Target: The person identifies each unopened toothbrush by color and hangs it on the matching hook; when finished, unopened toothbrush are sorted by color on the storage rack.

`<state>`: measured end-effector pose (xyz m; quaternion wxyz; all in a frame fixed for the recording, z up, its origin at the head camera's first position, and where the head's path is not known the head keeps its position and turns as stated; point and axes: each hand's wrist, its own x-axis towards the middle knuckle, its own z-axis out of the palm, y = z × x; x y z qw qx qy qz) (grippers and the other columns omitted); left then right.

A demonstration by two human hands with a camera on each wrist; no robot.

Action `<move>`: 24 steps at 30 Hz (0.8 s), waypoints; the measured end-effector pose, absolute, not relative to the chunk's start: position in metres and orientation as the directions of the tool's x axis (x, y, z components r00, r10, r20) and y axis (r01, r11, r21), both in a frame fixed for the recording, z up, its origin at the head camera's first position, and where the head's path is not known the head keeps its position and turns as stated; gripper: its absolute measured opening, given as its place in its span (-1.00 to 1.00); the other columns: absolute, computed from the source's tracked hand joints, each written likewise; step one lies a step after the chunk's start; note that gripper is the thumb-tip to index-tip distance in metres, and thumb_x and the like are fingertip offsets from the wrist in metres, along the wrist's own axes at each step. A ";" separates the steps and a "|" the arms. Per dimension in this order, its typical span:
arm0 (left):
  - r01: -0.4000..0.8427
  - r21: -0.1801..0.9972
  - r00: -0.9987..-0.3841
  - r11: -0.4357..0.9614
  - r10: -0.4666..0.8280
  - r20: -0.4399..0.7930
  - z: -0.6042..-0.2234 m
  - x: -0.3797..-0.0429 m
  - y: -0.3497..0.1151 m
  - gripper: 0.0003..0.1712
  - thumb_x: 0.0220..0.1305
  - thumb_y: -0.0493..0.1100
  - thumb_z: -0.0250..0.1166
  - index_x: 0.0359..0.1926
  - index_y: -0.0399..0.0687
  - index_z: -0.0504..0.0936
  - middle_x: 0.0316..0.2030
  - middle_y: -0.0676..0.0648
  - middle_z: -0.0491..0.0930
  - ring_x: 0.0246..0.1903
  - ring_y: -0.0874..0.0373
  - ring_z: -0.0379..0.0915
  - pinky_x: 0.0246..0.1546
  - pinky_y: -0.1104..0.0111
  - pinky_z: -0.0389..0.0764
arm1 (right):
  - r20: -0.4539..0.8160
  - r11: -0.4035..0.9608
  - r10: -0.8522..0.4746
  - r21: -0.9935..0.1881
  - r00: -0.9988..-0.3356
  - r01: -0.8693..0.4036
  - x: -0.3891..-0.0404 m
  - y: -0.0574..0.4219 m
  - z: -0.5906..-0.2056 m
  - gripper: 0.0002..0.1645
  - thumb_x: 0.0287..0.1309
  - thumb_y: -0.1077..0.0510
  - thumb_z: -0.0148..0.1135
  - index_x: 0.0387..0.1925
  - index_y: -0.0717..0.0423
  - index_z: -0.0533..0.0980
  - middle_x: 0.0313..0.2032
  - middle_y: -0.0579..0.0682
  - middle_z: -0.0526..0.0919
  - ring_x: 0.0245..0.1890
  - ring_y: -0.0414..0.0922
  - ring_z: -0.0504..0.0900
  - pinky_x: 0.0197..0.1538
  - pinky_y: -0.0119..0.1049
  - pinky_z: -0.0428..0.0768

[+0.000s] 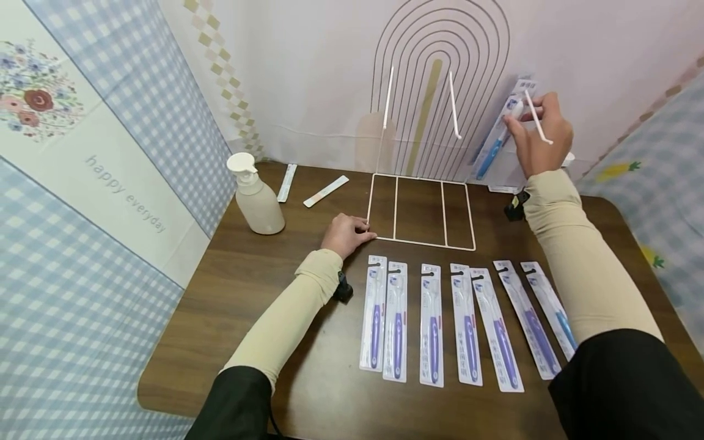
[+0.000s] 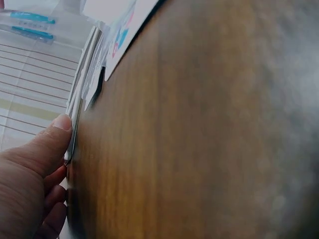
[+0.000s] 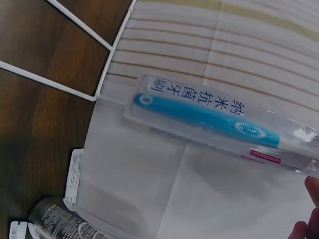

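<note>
My right hand pinches a packaged blue toothbrush near its upper end, beside the right prong of a white wire display rack. Its blue handle points down inside the clear pack. I cannot tell whether the pack's hole is on the prong. Down at the rack's front left corner, my left hand holds the base wire between thumb and fingers. In the left wrist view, two blue handles show at top left. Several packaged purple toothbrushes lie in a row before the rack.
Another blue toothbrush pack lies at the row's right end, by my right sleeve. A pump bottle stands at the left, near two slim packets. A patterned cloth hangs behind the rack. A dark container stands to the right.
</note>
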<state>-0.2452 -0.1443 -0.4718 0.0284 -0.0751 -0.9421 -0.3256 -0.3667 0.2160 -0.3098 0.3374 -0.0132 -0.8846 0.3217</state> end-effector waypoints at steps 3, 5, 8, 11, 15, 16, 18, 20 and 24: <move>0.176 0.587 -0.984 0.790 0.146 0.098 -0.471 -0.246 -0.139 -0.65 0.26 0.05 0.57 -0.03 -0.01 0.87 0.06 0.05 0.77 0.12 0.07 0.69 0.24 0.25 0.61 | 0.578 0.791 0.266 -0.588 -0.771 -0.168 -0.370 0.223 -0.309 -0.40 0.29 -0.19 0.46 0.11 0.15 0.56 -0.02 0.02 0.82 -0.04 0.14 0.78 -0.23 -0.52 0.22; 0.184 0.580 -0.983 0.794 0.159 0.094 -0.471 -0.247 -0.137 -0.65 0.28 0.07 0.56 -0.01 0.00 0.86 0.08 0.06 0.77 0.13 0.05 0.68 0.25 0.25 0.59 | 0.568 0.787 0.289 -0.599 -0.770 -0.147 -0.369 0.226 -0.308 -0.44 0.29 -0.20 0.45 0.11 0.07 0.57 -0.01 -0.01 0.82 -0.02 0.13 0.78 -0.24 -0.54 0.23; 0.198 0.575 -0.980 0.794 0.171 0.102 -0.470 -0.248 -0.135 -0.65 0.28 0.07 0.56 -0.02 0.00 0.86 0.08 0.05 0.77 0.13 0.03 0.67 0.26 0.24 0.58 | 0.563 0.788 0.306 -0.603 -0.768 -0.128 -0.368 0.230 -0.307 -0.45 0.28 -0.21 0.46 0.17 -0.07 0.58 0.01 -0.03 0.82 0.01 0.11 0.78 -0.21 -0.47 0.34; 0.210 0.579 -0.978 0.788 0.173 0.119 -0.468 -0.249 -0.134 -0.66 0.27 0.05 0.57 -0.04 -0.02 0.87 0.06 0.04 0.78 0.11 0.04 0.68 0.23 0.25 0.60 | 0.540 0.789 0.323 -0.607 -0.777 -0.095 -0.365 0.233 -0.305 -0.41 0.25 -0.22 0.49 0.24 -0.21 0.56 0.05 -0.07 0.80 0.07 0.07 0.76 -0.04 -0.31 0.54; 0.220 0.581 -0.975 0.783 0.171 0.139 -0.466 -0.250 -0.136 -0.69 0.25 0.02 0.59 -0.08 -0.03 0.89 0.03 0.03 0.79 0.09 0.06 0.70 0.22 0.25 0.61 | 0.484 0.773 0.340 -0.632 -0.807 -0.053 -0.356 0.240 -0.308 -0.38 0.21 -0.20 0.53 0.27 -0.30 0.54 0.10 -0.10 0.79 0.11 0.00 0.74 0.11 -0.22 0.57; 0.220 0.581 -0.975 0.784 0.170 0.141 -0.466 -0.250 -0.137 -0.70 0.25 0.03 0.59 -0.09 -0.03 0.89 0.02 0.03 0.79 0.09 0.06 0.70 0.22 0.25 0.61 | 0.478 0.773 0.335 -0.632 -0.812 -0.053 -0.352 0.242 -0.310 -0.38 0.21 -0.19 0.53 0.26 -0.28 0.55 0.10 -0.09 0.79 0.11 0.00 0.73 0.09 -0.26 0.55; 0.220 0.588 -0.975 0.779 0.168 0.142 -0.466 -0.251 -0.139 -0.69 0.24 0.02 0.59 -0.08 -0.03 0.89 0.02 0.02 0.79 0.09 0.07 0.71 0.22 0.24 0.61 | 0.485 0.772 0.313 -0.631 -0.817 -0.078 -0.342 0.248 -0.317 -0.41 0.21 -0.15 0.54 0.23 -0.18 0.59 0.06 -0.04 0.80 0.06 -0.03 0.74 0.03 -0.35 0.48; 0.215 0.598 -0.976 0.772 0.164 0.140 -0.465 -0.251 -0.143 -0.68 0.24 0.02 0.60 -0.07 -0.03 0.88 0.02 0.01 0.79 0.08 0.07 0.72 0.21 0.24 0.62 | 0.486 0.774 0.260 -0.622 -0.834 -0.122 -0.330 0.256 -0.326 -0.47 0.24 -0.11 0.53 0.18 -0.06 0.64 0.03 0.05 0.81 -0.05 -0.15 0.73 -0.06 -0.45 0.41; 0.210 0.612 -0.978 0.762 0.159 0.137 -0.466 -0.251 -0.145 -0.67 0.24 0.01 0.60 -0.05 -0.04 0.87 0.02 -0.01 0.79 0.08 0.07 0.72 0.20 0.22 0.64 | 0.445 0.793 0.050 -0.562 -0.894 -0.235 -0.303 0.285 -0.352 -0.60 0.28 0.03 0.53 0.05 0.14 0.72 -0.11 0.21 0.80 -0.35 -0.46 0.56 -0.28 -0.56 0.35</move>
